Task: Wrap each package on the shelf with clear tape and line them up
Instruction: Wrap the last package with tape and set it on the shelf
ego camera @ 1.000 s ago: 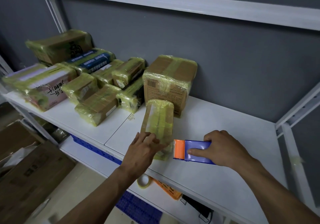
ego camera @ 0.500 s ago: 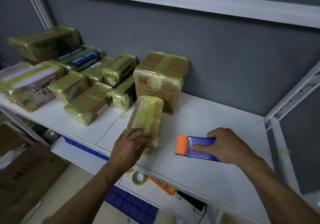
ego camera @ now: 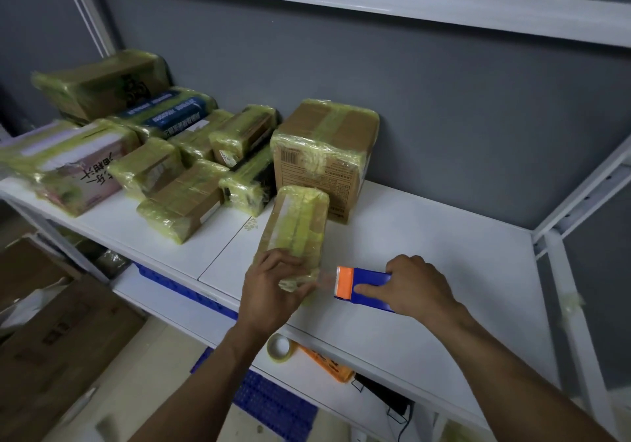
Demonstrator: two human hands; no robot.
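Observation:
A long narrow cardboard package (ego camera: 296, 226), wound in yellowish clear tape, lies on the white shelf (ego camera: 426, 236) pointing away from me. My left hand (ego camera: 273, 288) grips its near end, fingers curled round it. My right hand (ego camera: 415, 286) holds a blue tape dispenser (ego camera: 367, 288) with an orange front, just right of the package. A short stretch of clear tape spans from the dispenser to the package's near end.
Several taped packages crowd the shelf's left half, among them a cube-like carton (ego camera: 324, 154) and a pink printed box (ego camera: 75, 175). A tape roll (ego camera: 279, 347) and an orange item (ego camera: 327, 363) lie on the lower shelf. Cardboard boxes (ego camera: 51, 339) stand on the floor at left.
The dispenser drew away to the right, then came back close to the package's near end. My left hand now curls round that end instead of lying on top.

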